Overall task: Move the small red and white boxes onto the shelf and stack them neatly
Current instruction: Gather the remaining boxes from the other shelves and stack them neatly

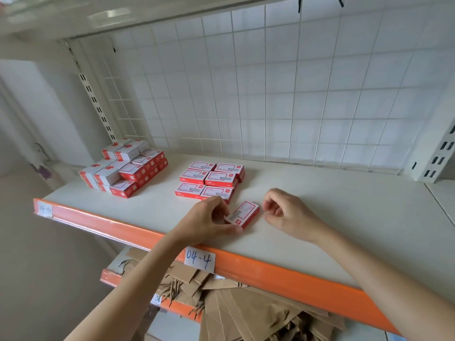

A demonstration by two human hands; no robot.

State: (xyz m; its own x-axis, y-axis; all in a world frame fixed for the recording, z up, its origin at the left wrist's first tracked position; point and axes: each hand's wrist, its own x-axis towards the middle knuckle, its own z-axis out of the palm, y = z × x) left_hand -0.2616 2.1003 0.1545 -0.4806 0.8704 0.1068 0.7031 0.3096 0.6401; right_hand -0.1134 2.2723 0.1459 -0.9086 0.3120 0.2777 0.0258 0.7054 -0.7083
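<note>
One small red and white box (245,213) lies flat and skewed on the white shelf (332,217), near its front edge. My left hand (209,220) pinches the box's near left corner. Just right of the box, my right hand (285,212) hovers with fingers curled and nothing in it, not touching the box. Behind the box sits a neat group of flat boxes (211,179) in two columns. At the shelf's left end stands a taller pile of the same boxes (125,167), several layers high.
The shelf has an orange front rail (270,274) with a paper label "04-4" (199,260). A white wire grid (270,94) closes the back. Brown cardboard pieces (234,303) lie on the lower shelf. Bare shelf surface extends to the right.
</note>
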